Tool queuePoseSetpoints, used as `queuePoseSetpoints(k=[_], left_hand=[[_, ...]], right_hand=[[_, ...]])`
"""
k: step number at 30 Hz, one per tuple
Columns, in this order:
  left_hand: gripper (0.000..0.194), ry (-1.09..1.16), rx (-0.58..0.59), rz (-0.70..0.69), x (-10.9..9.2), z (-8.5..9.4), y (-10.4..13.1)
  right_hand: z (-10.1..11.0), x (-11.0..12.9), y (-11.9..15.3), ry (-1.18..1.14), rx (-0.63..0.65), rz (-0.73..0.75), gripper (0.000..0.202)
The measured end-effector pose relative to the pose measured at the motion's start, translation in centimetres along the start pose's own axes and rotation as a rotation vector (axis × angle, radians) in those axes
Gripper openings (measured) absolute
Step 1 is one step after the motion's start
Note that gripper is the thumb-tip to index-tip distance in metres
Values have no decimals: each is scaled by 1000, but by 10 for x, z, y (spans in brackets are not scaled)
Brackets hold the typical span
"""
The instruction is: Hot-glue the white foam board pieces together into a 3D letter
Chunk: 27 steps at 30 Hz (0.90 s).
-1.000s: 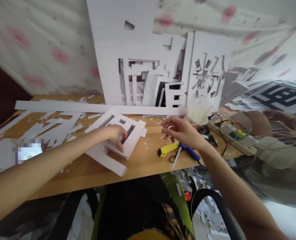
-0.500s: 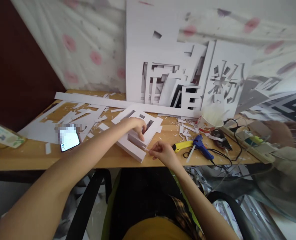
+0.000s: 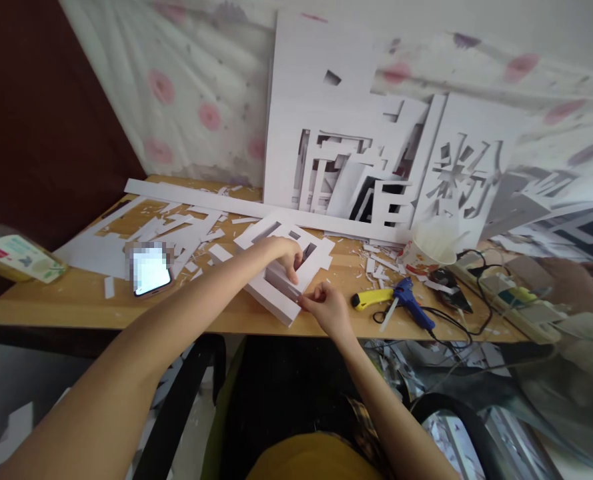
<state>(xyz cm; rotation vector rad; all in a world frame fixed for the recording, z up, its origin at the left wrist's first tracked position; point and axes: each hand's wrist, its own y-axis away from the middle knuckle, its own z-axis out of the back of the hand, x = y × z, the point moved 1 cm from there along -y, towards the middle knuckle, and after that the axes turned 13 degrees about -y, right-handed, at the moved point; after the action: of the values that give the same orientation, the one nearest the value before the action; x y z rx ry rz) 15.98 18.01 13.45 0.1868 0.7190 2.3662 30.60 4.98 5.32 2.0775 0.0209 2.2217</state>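
A raised white foam-board character (image 3: 271, 300) lies flat near the table's front edge, with slots and openings in it. My left hand (image 3: 287, 255) reaches across it, fingers curled into an opening and thumb down against an inner wall, gripping it. At the character's right front corner, my right hand (image 3: 329, 308) pinches a thin white strip (image 3: 299, 294) between thumb and forefinger. Most of that strip is hidden by the fingers. To the right of this hand lie a yellow utility knife (image 3: 373, 298) and a blue glue gun (image 3: 410, 303) with its cord.
A phone (image 3: 150, 273) and a bottle (image 3: 21, 257) lie left. Cut-out white boards (image 3: 301, 80) lean at the back behind a long white strip (image 3: 201, 198). Right are a paper cup (image 3: 429, 250), a power strip (image 3: 511, 300) and another person's blurred arm (image 3: 571, 280). Scraps litter the table.
My right hand has brought the thin strip closer against the character's corner. The left hand keeps its grip. The whole view has shifted slightly, so things appear farther right.
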Motion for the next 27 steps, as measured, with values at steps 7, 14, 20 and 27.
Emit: queuePoseSetpoints(k=[7,14,20,27], left_hand=[[67,37,-17,-2,4,-5,-4],[70,70,-55,-5,12,-14,-10],[59,97,-52,-18,15,-15,-15],[43,109,-57,-37,18,-17,-20]], right_hand=[[-2,-3,3,-10,-34,29,44],[1,5,7,50,-60,84,45],[-3,3,13,112,-88,165,43],[-4,-3,17,195,-93,268,38]])
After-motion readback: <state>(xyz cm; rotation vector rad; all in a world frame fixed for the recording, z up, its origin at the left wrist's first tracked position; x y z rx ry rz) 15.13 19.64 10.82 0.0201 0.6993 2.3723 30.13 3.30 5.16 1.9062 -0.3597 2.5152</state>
